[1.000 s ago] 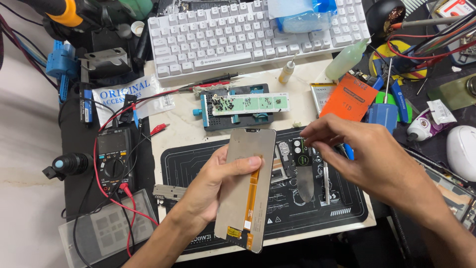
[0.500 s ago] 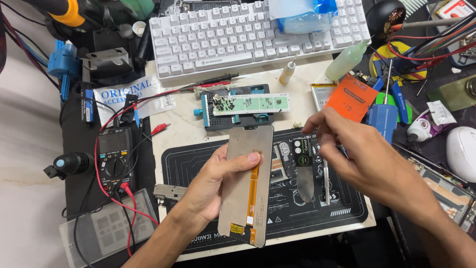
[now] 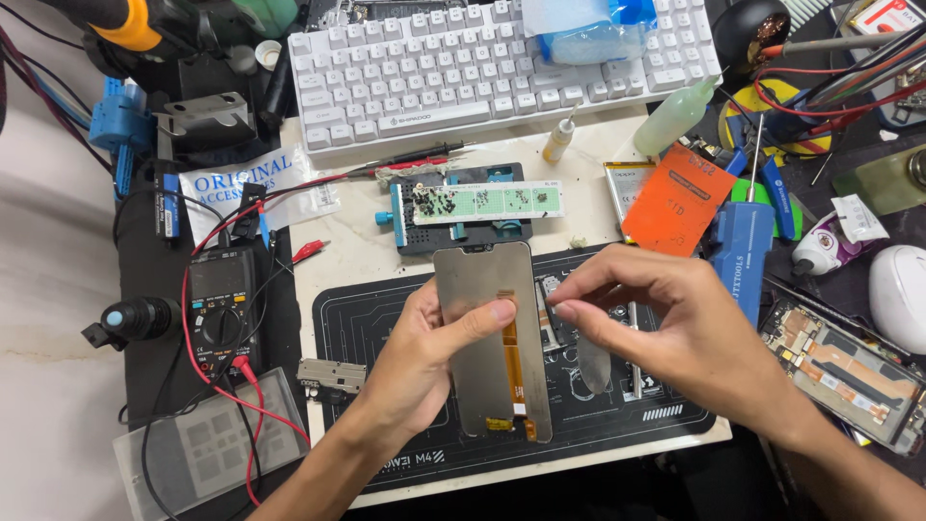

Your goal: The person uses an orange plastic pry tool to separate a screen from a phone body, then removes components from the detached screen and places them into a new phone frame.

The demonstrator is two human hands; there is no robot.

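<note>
Head view: my left hand (image 3: 417, 359) has its grip closed on the phone display panel (image 3: 490, 338), back-side up over the black work mat (image 3: 386, 318), while my right hand (image 3: 675, 338), fingertips pinched near its orange flex cable (image 3: 515, 362), looks mid-way through working that flex, which next calls for a fine, gentle pull.

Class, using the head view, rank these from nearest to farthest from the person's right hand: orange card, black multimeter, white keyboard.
From the right hand:
1. Orange card, just above it.
2. White keyboard, farther up, at the top.
3. Black multimeter, far left.

Metal spatula (image 3: 593, 365) on the mat half hidden under right hand (image 3: 675, 333)
</note>
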